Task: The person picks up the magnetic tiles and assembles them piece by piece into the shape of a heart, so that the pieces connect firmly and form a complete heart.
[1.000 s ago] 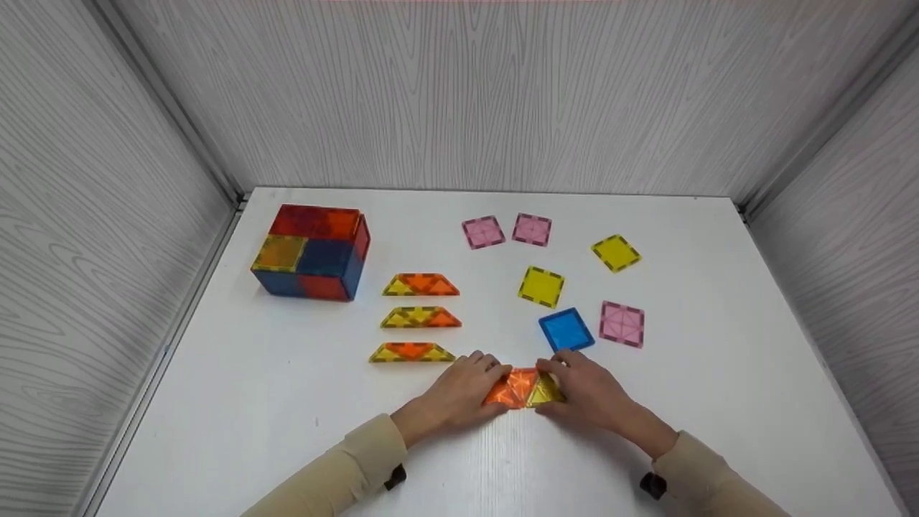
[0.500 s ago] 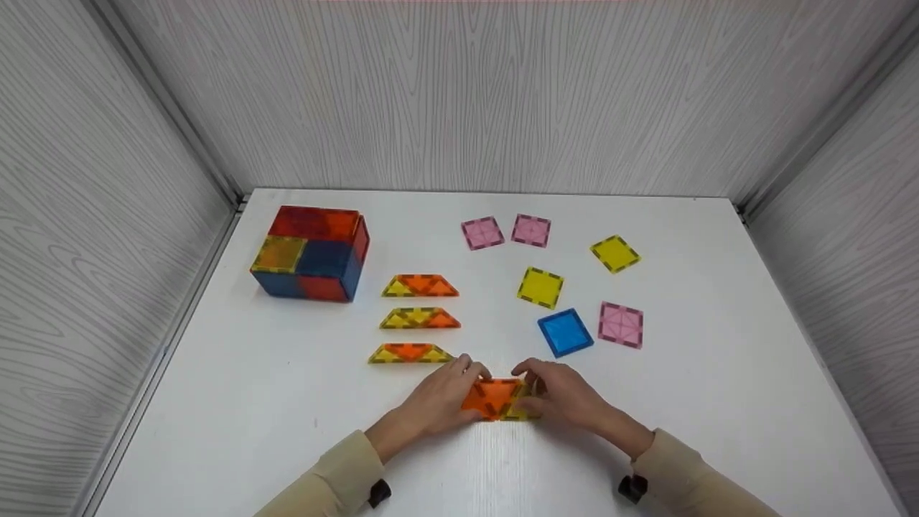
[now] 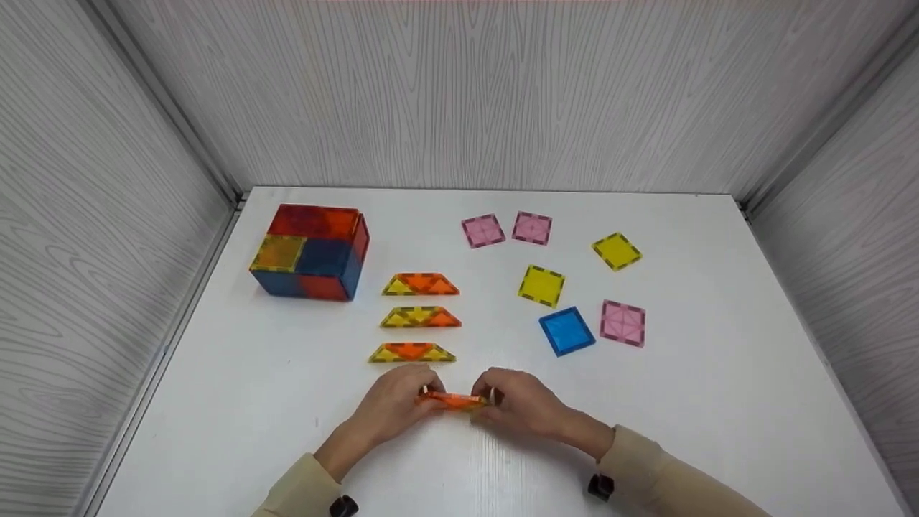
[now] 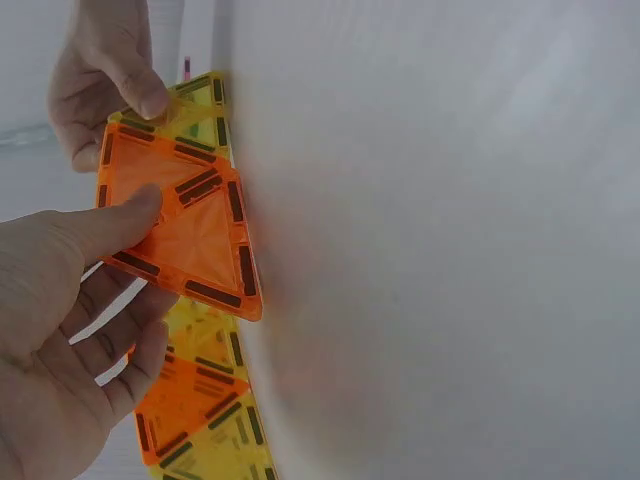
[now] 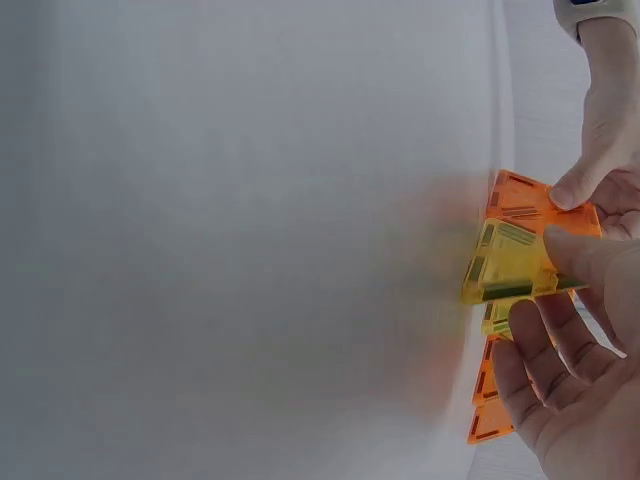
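Note:
Both hands hold a strip of joined magnetic tile triangles (image 3: pixel 457 402), seen nearly edge-on in the head view. My left hand (image 3: pixel 393 403) pinches its orange end between thumb and fingers; in the left wrist view two orange triangles (image 4: pixel 205 240) show beside the thumb. My right hand (image 3: pixel 528 403) pinches the other end, a yellow triangle (image 5: pixel 508 262) in the right wrist view. Just beyond the left hand lie three similar trapezoid strips: a yellow-orange-yellow one (image 3: pixel 412 352), a mostly yellow one (image 3: pixel 420 317) and a mostly orange one (image 3: pixel 421 284).
A box of red, blue and yellow tiles (image 3: pixel 312 251) stands at the back left. Loose square tiles lie to the right: a blue one (image 3: pixel 567 331), two yellow ones, one of them nearer the middle (image 3: pixel 542 286), and three pink ones, one at the right (image 3: pixel 623 323). Panels wall the white table (image 3: pixel 237 431).
Both hands have moved left with the triangle strip between them. Its face, turned up toward the head camera earlier, is now tilted nearly edge-on. The other tiles stay in place.

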`<state>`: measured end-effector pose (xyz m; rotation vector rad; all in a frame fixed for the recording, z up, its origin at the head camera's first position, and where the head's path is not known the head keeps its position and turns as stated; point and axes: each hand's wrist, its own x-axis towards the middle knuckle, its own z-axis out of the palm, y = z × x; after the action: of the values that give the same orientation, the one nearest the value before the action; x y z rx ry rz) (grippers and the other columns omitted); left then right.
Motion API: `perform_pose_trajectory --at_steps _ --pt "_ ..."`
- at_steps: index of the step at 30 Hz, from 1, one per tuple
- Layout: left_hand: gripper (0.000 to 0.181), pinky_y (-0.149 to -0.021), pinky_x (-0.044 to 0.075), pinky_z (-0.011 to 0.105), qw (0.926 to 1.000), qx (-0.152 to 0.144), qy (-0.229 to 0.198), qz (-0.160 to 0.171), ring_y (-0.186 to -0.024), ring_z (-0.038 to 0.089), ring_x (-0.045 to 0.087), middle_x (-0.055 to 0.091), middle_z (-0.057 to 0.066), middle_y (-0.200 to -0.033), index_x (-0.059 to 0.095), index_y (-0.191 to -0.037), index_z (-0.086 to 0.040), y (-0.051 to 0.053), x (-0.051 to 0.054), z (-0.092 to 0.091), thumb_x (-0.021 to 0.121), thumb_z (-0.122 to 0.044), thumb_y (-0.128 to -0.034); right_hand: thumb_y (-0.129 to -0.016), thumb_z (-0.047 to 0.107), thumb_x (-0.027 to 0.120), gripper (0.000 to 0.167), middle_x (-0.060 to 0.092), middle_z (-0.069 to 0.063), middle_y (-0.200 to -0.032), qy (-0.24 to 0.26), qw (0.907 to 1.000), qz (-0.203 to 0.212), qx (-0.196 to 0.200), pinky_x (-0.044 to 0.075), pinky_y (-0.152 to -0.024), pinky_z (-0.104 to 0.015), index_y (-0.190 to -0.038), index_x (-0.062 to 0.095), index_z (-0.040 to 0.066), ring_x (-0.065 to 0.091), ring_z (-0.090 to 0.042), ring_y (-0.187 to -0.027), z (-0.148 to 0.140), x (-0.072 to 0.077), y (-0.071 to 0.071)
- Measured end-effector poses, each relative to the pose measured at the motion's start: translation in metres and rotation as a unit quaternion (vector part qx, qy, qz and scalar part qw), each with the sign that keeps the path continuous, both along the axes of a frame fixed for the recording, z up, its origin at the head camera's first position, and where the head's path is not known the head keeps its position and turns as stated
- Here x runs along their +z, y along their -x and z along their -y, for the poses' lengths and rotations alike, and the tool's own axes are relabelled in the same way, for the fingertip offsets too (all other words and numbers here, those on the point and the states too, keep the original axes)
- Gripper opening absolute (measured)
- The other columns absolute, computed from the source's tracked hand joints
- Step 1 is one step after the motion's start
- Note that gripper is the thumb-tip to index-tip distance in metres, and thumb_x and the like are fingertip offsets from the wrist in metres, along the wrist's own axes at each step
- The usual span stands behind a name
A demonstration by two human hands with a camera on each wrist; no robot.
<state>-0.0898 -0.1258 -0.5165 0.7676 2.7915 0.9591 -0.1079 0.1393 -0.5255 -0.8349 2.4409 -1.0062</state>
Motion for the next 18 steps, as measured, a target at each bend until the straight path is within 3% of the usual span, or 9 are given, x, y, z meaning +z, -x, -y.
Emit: perform_pose_trajectory --at_steps 3,6,9,11,15,18 --pt "0.011 -0.078 0.055 0.026 0.9998 0.014 -0.007 -0.014 -0.080 0.008 0.060 0.072 -0.004 -0.088 0.074 -0.095 -0.015 -0.003 -0.003 0.010 0.084 -0.014 -0.0898 -0.096 0.037 0.078 0.035 0.074 0.000 -0.116 -0.012 0.9986 -0.029 0.044 0.059 -0.094 -0.028 -0.124 0.071 0.017 0.066 -0.014 -0.102 -0.009 0.005 0.006" --pt "0.012 -0.076 0.055 0.026 0.9992 0.025 -0.017 -0.027 -0.080 0.010 0.061 0.072 -0.004 -0.087 0.074 -0.092 -0.015 -0.005 -0.005 0.017 0.085 -0.010 -0.0881 -0.096 0.044 0.076 0.047 0.071 -0.003 -0.130 -0.029 0.9947 -0.077 0.062 0.058 -0.103 -0.041 -0.132 0.068 0.015 0.065 -0.021 -0.119 -0.032 0.009 0.020" --pt "0.012 -0.076 0.056 0.025 0.9989 0.034 -0.022 -0.026 -0.080 0.008 0.061 0.072 -0.004 -0.087 0.075 -0.092 -0.015 -0.007 -0.006 0.020 0.085 -0.009 -0.0878 -0.092 0.048 0.079 0.061 0.064 -0.008 -0.144 -0.072 0.9893 -0.122 0.033 0.053 -0.112 -0.053 -0.141 0.063 0.014 0.059 -0.030 -0.134 -0.063 0.011 0.041" --pt "0.012 -0.077 0.056 0.025 0.9988 0.037 -0.021 -0.025 -0.080 0.007 0.060 0.072 -0.004 -0.087 0.075 -0.093 -0.015 -0.007 -0.006 0.020 0.084 -0.010 -0.0881 -0.089 0.050 0.082 0.071 0.058 -0.009 -0.153 -0.110 0.9853 -0.131 0.006 0.048 -0.116 -0.059 -0.147 0.059 0.015 0.054 -0.034 -0.141 -0.085 0.010 0.057" --pt "0.010 -0.076 0.056 0.024 0.9988 0.038 -0.017 -0.025 -0.080 0.005 0.059 0.072 -0.005 -0.086 0.076 -0.093 -0.015 -0.007 -0.007 0.020 0.085 -0.011 -0.0883 -0.086 0.049 0.085 0.087 0.047 -0.010 -0.165 -0.178 0.9764 -0.118 -0.030 0.044 -0.118 -0.065 -0.158 0.048 0.019 0.044 -0.041 -0.150 -0.116 0.009 0.079" --pt "0.009 -0.076 0.055 0.024 0.9989 0.037 -0.016 -0.023 -0.079 0.005 0.058 0.072 -0.005 -0.086 0.077 -0.093 -0.015 -0.006 -0.007 0.021 0.085 -0.012 -0.0883 -0.087 0.044 0.086 0.088 0.045 -0.011 -0.166 -0.206 0.9727 -0.101 -0.034 0.045 -0.116 -0.067 -0.161 0.044 0.020 0.042 -0.042 -0.151 -0.125 0.010 0.084"
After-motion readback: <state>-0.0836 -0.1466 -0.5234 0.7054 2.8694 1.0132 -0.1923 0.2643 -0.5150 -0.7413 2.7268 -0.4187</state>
